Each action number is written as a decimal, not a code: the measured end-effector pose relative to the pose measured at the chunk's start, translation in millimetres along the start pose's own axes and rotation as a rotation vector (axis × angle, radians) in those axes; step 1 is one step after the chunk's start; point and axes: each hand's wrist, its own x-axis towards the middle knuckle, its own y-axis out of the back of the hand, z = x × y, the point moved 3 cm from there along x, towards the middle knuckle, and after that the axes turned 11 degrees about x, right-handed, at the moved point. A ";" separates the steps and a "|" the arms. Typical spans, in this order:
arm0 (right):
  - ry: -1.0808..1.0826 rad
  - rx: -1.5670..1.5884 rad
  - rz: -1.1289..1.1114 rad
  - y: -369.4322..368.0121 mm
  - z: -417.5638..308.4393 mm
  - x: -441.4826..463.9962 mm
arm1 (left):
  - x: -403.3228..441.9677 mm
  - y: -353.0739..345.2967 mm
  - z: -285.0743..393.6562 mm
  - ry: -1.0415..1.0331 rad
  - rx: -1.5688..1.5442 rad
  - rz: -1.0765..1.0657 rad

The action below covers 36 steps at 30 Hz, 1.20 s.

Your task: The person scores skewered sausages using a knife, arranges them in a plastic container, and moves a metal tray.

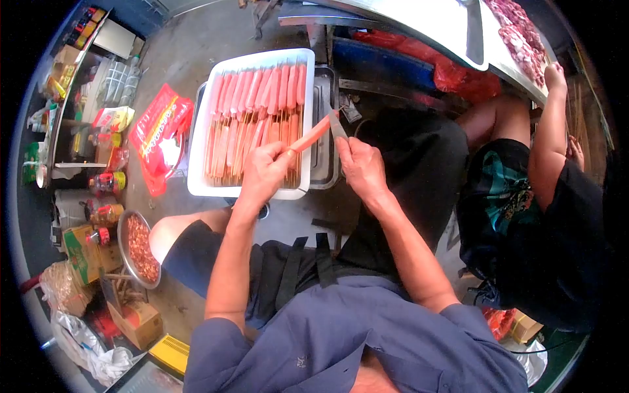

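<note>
My left hand (265, 171) is closed around the near end of a pink sausage (310, 136), which slants up to the right above the white tray. In my right hand (363, 169) is a knife (337, 126), its blade against the sausage's far end. Whether a skewer runs through this sausage, I cannot tell. Below my left hand stands the white tray (196, 178), holding two rows of pink sausages (262, 92) on thin wooden skewers. A dark metal tray (325, 98) sits beneath it, showing at the right.
To the left lie a red plastic package (159, 134), a metal bowl of chopped meat (139, 245) and shelves of bottles and packets (108, 182). At right, another person's arm (553, 131) reaches to a table with raw meat (517, 36) and a large blade (474, 39).
</note>
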 end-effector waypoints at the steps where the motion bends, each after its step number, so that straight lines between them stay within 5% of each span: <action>1: -0.010 -0.027 -0.009 -1.6 1.9 -0.5 | -1.0 2.2 2.8 0.016 -0.065 -0.013; 4: 0.118 -0.033 0.063 -3.8 6.4 -2.5 | -0.8 1.0 1.7 0.021 -0.125 -0.032; 12: -0.028 0.072 -0.148 -6.0 14.2 -4.8 | 4.9 0.2 3.9 0.033 -0.159 -0.078; 15: -0.025 -0.025 -0.128 -5.4 8.8 -6.1 | 6.1 -4.2 1.7 0.029 -0.022 0.020; 17: 0.003 -0.074 -0.100 -4.8 4.6 -6.7 | 3.0 -3.3 10.5 -0.326 0.415 0.375; 21: 0.039 -0.043 -0.009 -0.3 -4.4 -7.1 | 2.2 -3.2 14.1 -0.318 0.369 0.383; 25: -0.064 0.254 0.072 -5.5 13.1 -3.0 | 2.7 -0.3 0.6 -0.095 0.172 0.207; 36: 0.085 0.067 -0.054 -4.8 -10.0 -13.1 | 8.2 -19.2 -16.7 0.110 -0.226 -0.056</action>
